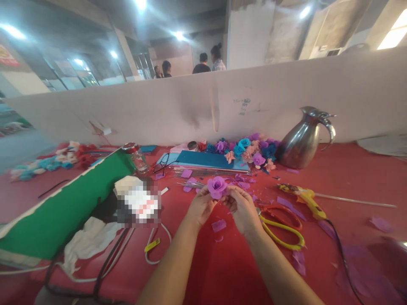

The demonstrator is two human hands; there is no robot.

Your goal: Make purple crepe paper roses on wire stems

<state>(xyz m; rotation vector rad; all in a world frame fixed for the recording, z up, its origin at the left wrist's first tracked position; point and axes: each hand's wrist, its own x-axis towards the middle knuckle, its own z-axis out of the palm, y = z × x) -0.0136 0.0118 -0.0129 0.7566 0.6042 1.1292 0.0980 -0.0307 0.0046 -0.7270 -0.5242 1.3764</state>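
A purple paper flower is held up between my two hands over the red table. My left hand pinches it from the left, and my right hand has its fingers closed on the right edge of the petals. Under and behind the hands lie purple paper scraps. Just right of my right wrist rest scissors with yellow and red handles. Farther right is a yellow glue gun with a clear glue stick in it.
Finished paper flowers are heaped at the back beside blue paper sheets and eyeglasses. A steel jug stands back right. Left are a glass jar, a green panel, crumpled tissue and cables. People are beyond the partition.
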